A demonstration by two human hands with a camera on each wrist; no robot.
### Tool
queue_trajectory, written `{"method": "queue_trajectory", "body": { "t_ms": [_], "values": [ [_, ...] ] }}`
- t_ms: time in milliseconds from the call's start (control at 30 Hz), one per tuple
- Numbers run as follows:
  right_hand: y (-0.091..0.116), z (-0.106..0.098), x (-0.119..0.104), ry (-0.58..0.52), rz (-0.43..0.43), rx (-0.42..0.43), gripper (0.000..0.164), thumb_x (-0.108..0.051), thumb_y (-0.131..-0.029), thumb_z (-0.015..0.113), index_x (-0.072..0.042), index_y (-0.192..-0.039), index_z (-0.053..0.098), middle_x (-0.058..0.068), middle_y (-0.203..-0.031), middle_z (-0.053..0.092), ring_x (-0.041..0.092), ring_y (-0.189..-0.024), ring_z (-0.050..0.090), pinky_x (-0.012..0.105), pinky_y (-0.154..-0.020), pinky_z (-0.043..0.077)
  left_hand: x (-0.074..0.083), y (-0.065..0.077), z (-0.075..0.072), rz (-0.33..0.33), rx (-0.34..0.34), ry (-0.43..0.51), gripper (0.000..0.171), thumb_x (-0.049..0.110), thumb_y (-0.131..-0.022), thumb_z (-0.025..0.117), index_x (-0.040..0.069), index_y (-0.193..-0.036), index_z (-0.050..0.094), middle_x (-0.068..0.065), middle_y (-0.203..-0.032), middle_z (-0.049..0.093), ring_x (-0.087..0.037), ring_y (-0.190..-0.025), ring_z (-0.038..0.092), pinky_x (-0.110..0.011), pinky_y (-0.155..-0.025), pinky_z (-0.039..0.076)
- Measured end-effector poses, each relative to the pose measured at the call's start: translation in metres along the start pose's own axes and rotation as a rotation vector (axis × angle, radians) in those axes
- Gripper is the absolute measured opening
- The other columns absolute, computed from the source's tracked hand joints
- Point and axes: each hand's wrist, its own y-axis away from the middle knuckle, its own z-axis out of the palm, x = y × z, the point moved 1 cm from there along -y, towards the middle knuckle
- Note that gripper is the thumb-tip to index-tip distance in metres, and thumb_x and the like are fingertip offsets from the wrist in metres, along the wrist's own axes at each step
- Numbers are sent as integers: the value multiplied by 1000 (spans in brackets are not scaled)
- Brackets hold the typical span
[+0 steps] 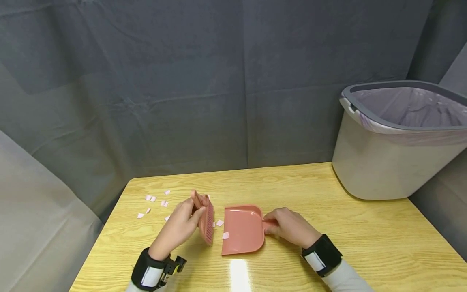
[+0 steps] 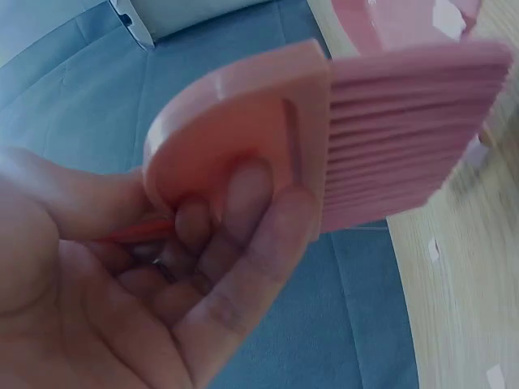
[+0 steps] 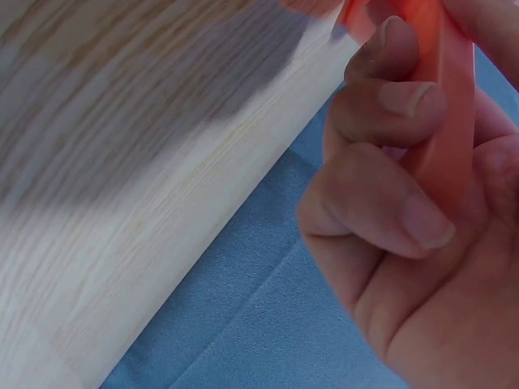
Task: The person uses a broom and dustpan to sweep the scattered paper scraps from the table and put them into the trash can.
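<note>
A pink hand brush [image 1: 206, 223] is gripped in my left hand [image 1: 179, 225], its bristles facing right toward the dustpan. In the left wrist view the thumb and fingers close round the brush [image 2: 235, 138] near its head. My right hand [image 1: 292, 227] holds the pink dustpan [image 1: 242, 231] by its handle; the right wrist view shows fingers curled about that handle [image 3: 446, 121]. The pan lies on the table with its open edge toward the brush. One paper scrap [image 1: 226, 235] sits at the pan's lip, and another scrap [image 1: 219, 223] lies between brush and pan.
More pale scraps [image 1: 153, 198] are scattered over the left part of the wooden table [image 1: 299, 186]. At the back right stands a grey-rimmed bin [image 1: 383, 162] with a bag lining it. Dark cloth [image 1: 182, 101] hangs behind the table.
</note>
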Motion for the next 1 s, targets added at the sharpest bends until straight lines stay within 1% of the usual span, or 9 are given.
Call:
{"method": "queue_trajectory", "body": {
  "t_ms": [67,167,267,333,467,633,833,900,1000],
  "values": [
    [0,0,0,1,0,2,18,-30,-94,77,-16,-104,80,-10,-95,73,2,-82,61,31,-72,53,-1,0,0,1,29,-50,8,6,-105,59,3,-110,64,-8,-104,67,-14,-83,59,-32,-70,48],
    [0,0,0,0,4,0,19,-30,-94,77,-15,-105,80,-9,-96,74,3,-84,62,32,-73,54,-3,-1,3,0,53,-112,3,3,-103,61,5,-105,63,-4,-92,63,-14,-80,57,-34,-71,50],
    [0,0,-1,-1,11,-2,19,-30,-94,77,-15,-106,80,-8,-97,74,3,-84,62,31,-73,54,-4,-3,8,7,61,-141,4,1,-102,63,5,-104,63,-4,-91,63,-16,-81,60,-37,-72,51],
    [0,0,-1,0,13,-3,20,-30,-94,77,-15,-106,80,-8,-97,74,3,-85,62,31,-73,54,-3,-4,13,28,53,-146,5,1,-101,63,4,-105,64,-6,-93,65,-17,-84,63,-38,-73,52],
    [0,0,-1,-1,16,-4,21,-30,-94,77,-14,-106,80,-8,-97,74,3,-84,62,31,-73,54,1,-5,20,59,3,-91,6,2,-102,63,3,-107,65,-6,-96,67,-17,-87,64,-36,-74,53],
    [0,1,-1,-6,21,-9,21,-30,-94,77,-14,-106,80,-9,-96,74,2,-82,61,31,-72,53,7,-4,23,83,-55,-40,6,3,-103,61,3,-109,64,-2,-93,64,-15,-80,57,-31,-71,48],
    [0,1,0,-7,17,-10,19,-30,-94,77,-15,-105,80,-9,-95,73,2,-81,60,30,-72,53,14,-1,23,68,-76,15,13,4,-104,60,1,-115,65,-7,-103,68,-13,-82,59,-27,-67,47],
    [0,1,0,-7,14,-10,19,-30,-94,77,-15,-105,80,-10,-95,73,2,-81,60,30,-72,53,16,0,22,82,-72,37,11,7,-105,60,2,-112,66,-9,-107,69,-15,-84,60,-27,-66,47],
    [0,1,0,-7,10,-6,19,-31,-94,77,-15,-105,80,-10,-95,74,2,-82,61,31,-73,54,19,0,19,117,-63,51,9,13,-106,60,6,-104,65,-7,-107,68,-16,-90,61,-28,-70,48]
  ]
}}
